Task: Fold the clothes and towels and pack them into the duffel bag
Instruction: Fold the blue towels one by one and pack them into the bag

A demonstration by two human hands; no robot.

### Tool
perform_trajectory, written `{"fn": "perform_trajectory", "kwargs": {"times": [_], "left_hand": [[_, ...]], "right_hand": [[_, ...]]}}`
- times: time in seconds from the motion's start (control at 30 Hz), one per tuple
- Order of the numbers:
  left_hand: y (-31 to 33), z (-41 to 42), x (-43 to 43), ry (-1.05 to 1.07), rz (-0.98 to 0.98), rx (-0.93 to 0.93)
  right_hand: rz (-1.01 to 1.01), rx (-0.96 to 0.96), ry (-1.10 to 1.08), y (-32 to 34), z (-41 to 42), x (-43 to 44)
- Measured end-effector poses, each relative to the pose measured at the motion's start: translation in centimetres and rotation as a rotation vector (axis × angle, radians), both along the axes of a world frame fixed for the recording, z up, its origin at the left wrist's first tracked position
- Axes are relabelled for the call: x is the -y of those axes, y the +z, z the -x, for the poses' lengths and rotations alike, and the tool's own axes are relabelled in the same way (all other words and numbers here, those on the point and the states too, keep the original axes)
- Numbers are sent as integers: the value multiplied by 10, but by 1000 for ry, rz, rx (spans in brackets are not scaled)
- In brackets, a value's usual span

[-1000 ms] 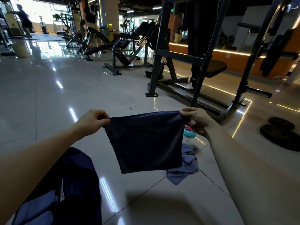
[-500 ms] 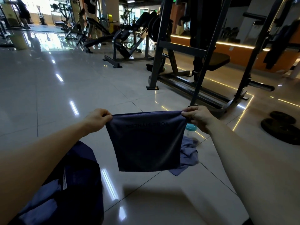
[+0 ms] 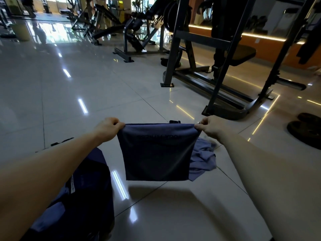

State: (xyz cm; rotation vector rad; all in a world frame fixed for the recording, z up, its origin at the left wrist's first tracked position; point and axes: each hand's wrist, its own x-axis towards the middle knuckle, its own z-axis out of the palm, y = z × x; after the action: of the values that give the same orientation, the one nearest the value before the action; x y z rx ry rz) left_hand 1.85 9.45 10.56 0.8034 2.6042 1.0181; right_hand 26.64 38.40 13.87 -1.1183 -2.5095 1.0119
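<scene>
Towel (image 3: 157,152) tautened between left hand (image 3: 107,129), right hand (image 3: 211,129).

Place: a gym, one large open training hall.
Machines: a dark steel rack (image 3: 199,39) with a padded seat (image 3: 245,53) stands close on the right; a frame machine (image 3: 133,42) and sloping benches fill the back.
Weights: round plates (image 3: 305,134) lie flat on the floor at the right; more discs (image 3: 171,14) hang on a machine behind.
Floor: glossy pale tiles (image 3: 78,80) mirror the ceiling lights.
Wall: orange wall (image 3: 278,49) with a glowing strip along it.
People: a figure (image 3: 28,6) far off by bright windows.
</scene>
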Motion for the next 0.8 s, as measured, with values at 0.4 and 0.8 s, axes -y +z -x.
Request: {"fn": "perform_trajectory", "kwargs": {"times": [0.4, 0.8], "left_hand": [[-6, -13, 9, 96, -376, 259], [-148, -100, 96, -30, 46, 856]], "right_hand": [[433, -326, -75, -12, -6, 19], [750, 104, -152, -170, -128, 118]]}}
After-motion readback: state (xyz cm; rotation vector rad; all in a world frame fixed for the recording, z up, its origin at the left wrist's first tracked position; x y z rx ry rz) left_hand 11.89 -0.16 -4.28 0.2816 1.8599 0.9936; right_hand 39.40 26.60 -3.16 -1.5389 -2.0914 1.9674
